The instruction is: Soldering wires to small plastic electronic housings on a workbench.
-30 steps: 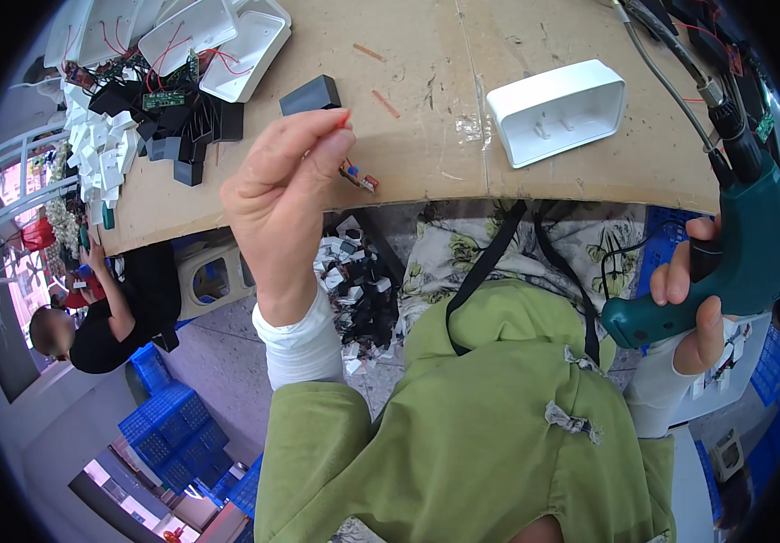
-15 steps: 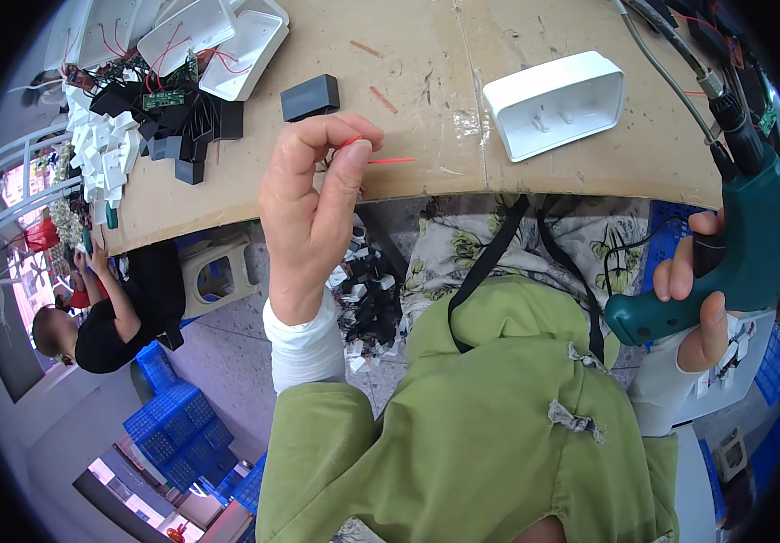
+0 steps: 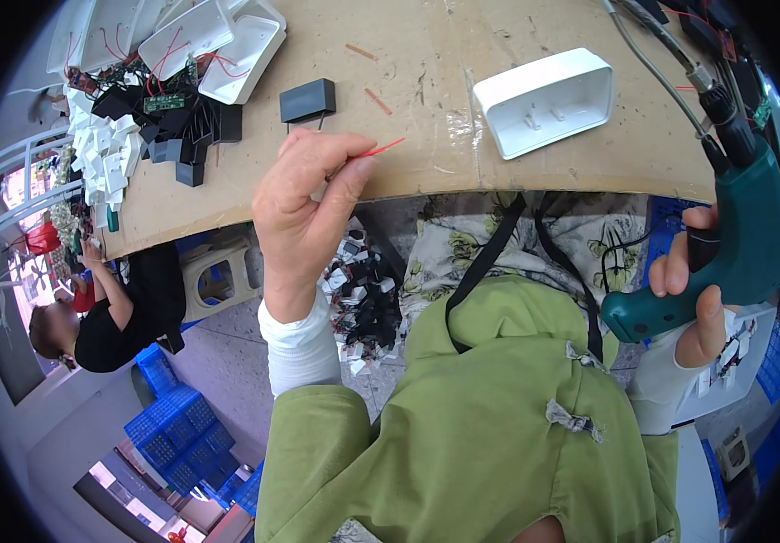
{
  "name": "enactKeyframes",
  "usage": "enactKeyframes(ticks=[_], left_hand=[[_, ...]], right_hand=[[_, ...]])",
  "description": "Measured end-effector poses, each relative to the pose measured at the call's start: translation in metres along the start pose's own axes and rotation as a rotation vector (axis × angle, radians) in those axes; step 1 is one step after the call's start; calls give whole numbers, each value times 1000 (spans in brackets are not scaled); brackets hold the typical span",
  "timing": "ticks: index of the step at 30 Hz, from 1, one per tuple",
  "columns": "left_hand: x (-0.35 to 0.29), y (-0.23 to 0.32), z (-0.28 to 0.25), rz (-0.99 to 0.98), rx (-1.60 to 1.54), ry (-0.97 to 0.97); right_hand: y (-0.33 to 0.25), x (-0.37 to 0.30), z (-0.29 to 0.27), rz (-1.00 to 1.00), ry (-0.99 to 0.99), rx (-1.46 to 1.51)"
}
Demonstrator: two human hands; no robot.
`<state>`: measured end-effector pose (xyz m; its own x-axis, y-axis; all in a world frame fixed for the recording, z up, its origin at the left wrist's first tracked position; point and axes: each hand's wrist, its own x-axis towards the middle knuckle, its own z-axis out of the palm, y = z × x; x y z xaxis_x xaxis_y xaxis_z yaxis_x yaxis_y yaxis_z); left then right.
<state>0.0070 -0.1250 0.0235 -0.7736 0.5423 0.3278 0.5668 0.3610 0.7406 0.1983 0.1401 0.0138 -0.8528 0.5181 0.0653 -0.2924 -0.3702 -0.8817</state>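
A thin red wire (image 3: 382,147) is pinched between the thumb and fingers of my left hand (image 3: 304,199), just over the table's near edge. Beyond that hand lies a small black rectangular block (image 3: 307,100) with two thin leads pointing toward me. My right hand (image 3: 693,281) is wrapped around the pistol grip of a green power drill (image 3: 761,226), whose black front end points away from me. Between the hands, farther back, a white plastic housing (image 3: 548,136) rests on its side, its open side toward me and small posts inside.
At the left, white plastic shells (image 3: 245,59) with red wires, black blocks (image 3: 191,149) and small white parts (image 3: 111,154) are heaped on the cardboard-covered table (image 3: 390,54). A person (image 3: 118,308) sits farther left. Blue crates (image 3: 181,425) stand on the floor.
My left hand has shifted slightly down and left, and the red wire now slants upward. The black block's leads have come into sight. My right hand still holds the drill.
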Motion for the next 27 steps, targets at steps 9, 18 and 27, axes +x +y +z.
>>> enactKeyframes(ticks=[9, 18, 27], left_hand=[[6, 17, 56, 296, 16, 121], [6, 29, 77, 433, 117, 112], [13, 21, 96, 480, 411, 369]], right_hand=[[11, 35, 16, -29, -83, 189], [31, 58, 27, 103, -162, 346], [33, 54, 45, 146, -49, 286]])
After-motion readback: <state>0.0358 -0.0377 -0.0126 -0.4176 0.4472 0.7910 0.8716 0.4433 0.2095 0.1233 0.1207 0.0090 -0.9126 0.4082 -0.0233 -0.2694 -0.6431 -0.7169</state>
